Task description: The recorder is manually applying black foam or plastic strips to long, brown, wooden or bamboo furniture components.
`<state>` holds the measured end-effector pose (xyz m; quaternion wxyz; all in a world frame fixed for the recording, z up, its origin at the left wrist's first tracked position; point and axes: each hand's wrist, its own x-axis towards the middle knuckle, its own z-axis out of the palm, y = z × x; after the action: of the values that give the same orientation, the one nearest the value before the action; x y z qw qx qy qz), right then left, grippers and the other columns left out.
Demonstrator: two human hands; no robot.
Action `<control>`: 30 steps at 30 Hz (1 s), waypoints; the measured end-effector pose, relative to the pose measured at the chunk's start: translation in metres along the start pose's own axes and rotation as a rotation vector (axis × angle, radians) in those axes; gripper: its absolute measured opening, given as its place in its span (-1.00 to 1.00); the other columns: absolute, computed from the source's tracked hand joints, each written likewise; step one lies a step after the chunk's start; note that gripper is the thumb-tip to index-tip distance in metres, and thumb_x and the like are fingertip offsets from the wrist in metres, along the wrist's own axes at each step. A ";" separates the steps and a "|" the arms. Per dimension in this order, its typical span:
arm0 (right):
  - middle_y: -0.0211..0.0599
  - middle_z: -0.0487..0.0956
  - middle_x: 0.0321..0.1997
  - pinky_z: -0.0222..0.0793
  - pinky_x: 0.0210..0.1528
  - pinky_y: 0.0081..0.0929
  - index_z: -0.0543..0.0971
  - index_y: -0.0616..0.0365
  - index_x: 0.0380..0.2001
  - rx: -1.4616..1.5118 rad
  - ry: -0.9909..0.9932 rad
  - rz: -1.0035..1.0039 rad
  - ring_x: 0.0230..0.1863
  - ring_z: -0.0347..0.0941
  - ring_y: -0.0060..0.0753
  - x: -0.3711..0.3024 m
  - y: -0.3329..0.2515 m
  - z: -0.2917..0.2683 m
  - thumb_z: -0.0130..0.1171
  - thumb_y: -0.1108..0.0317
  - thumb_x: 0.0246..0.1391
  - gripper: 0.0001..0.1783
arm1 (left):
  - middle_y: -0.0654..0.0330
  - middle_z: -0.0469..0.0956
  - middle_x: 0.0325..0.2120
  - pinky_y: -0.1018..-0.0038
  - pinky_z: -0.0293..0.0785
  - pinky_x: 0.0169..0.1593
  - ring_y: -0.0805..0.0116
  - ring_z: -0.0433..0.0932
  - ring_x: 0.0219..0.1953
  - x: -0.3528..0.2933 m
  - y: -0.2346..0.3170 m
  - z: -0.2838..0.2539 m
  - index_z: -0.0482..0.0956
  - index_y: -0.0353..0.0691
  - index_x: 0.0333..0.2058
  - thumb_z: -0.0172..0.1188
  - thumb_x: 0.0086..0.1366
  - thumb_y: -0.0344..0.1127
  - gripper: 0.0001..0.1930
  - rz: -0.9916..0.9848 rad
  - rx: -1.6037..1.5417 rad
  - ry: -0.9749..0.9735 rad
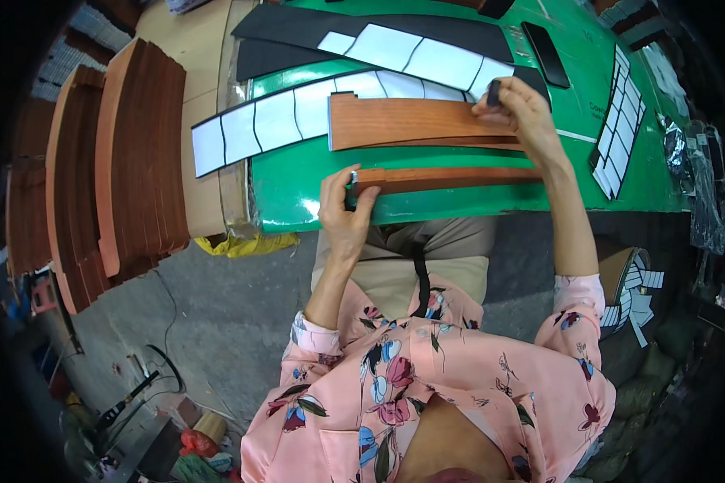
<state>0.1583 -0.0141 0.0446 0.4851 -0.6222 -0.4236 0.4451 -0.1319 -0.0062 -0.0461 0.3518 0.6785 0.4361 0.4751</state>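
Note:
My left hand (346,211) is closed round the left end of a narrow reddish-brown wooden piece (451,179), near the front edge of the green table. A small dark, white-edged bit shows at that end between thumb and fingers. Behind it lies a broader wooden piece (415,121) with a stepped left end. Above that piece's right part, my right hand (525,117) pinches a small black piece (493,92); its material is unclear. White strips with black dividing lines (270,121) lie behind the wood, one more strip (427,58) across black sheets (286,36).
Stacks of curved wooden pieces (141,153) stand at the left. A black phone (545,55) and a white sectioned sheet (619,125) lie on the green table (306,197) at the right. Clear plastic bags (705,185) hang at its right edge, near a bin with white scraps (638,290).

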 end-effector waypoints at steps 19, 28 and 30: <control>-0.28 0.46 -0.23 0.37 -0.20 -0.46 0.54 0.17 -0.28 -0.486 -0.064 -0.438 -0.19 0.44 -0.28 -0.073 0.001 0.112 0.22 0.45 -0.08 -0.78 | 0.07 0.54 -0.26 0.48 0.41 -0.11 0.25 0.52 -0.19 -0.004 0.003 -0.015 0.54 -0.30 -0.20 0.35 0.00 -0.42 -0.66 0.081 -0.221 -0.201; -0.38 0.49 -0.29 0.41 -0.32 -0.40 0.58 0.10 -0.34 -0.674 -0.010 -0.577 -0.27 0.44 -0.30 -0.071 0.012 0.128 0.29 0.41 -0.18 -0.76 | 0.09 0.55 -0.27 0.51 0.42 -0.13 0.31 0.52 -0.21 -0.005 0.000 -0.016 0.56 -0.31 -0.24 0.35 -0.01 -0.45 -0.70 0.011 -0.301 -0.208; -0.38 0.49 -0.29 0.41 -0.33 -0.40 0.58 0.09 -0.34 -0.681 -0.012 -0.575 -0.27 0.45 -0.31 -0.072 0.011 0.129 0.30 0.41 -0.19 -0.76 | 0.09 0.55 -0.28 0.51 0.42 -0.15 0.32 0.52 -0.23 -0.005 0.000 -0.016 0.56 -0.31 -0.24 0.34 -0.01 -0.46 -0.70 0.010 -0.315 -0.212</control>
<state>0.0168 -0.0558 0.0269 0.3542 -0.6008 -0.7046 0.1310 -0.1477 -0.0100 -0.0428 0.4951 0.6635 0.3133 0.4652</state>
